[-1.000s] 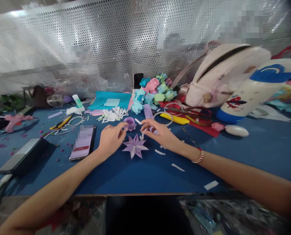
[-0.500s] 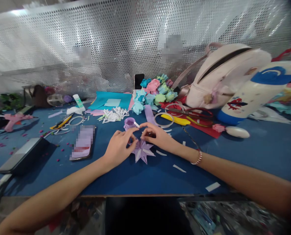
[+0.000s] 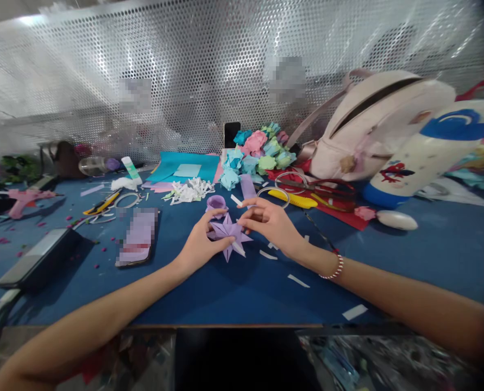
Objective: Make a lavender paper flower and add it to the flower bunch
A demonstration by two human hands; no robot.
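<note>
A purple folded-paper star with several points is tilted up above the table. My left hand grips it, thumb across the front and fingers behind. My right hand is closed in a pinch beside the star's right upper point; I cannot tell whether it touches the paper. A small white strip sticks out from its fingertips. Just behind the star stands a purple paper roll. A white piece lies along one of the star's lower points.
A phone and a power bank lie to the left. Behind are white paper scraps, crumpled coloured papers and tape rings. At right are scissors, a yellow cutter, a white-blue bottle and a backpack.
My left hand has shifted its grip, and the star has turned up to face me. My right hand has drawn slightly right, carrying the white strip away from my left fingers.
</note>
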